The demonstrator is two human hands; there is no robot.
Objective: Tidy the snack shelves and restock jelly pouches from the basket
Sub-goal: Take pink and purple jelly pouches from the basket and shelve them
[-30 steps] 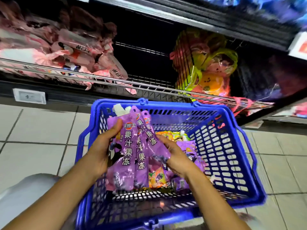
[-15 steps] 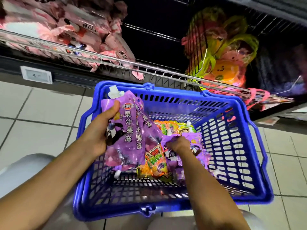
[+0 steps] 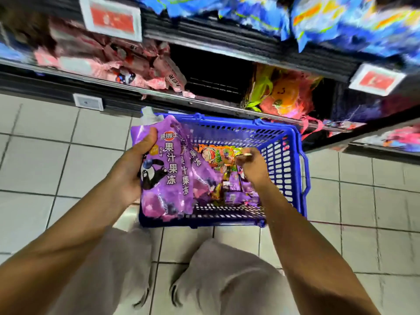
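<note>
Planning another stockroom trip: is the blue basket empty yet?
Not empty. Purple and orange pouches lie in the blue basket, where the right hand reaches.

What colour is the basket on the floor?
Blue, a slotted plastic basket, clearest in the head view.

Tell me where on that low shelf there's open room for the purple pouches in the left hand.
The dark gap on the bottom shelf looks free, bordered by pink packs on its left and orange-and-yellow net bags on its right. Both neighbours are crowded. The left hand holds the purple pouches; the right hand is down in the blue basket.
</note>
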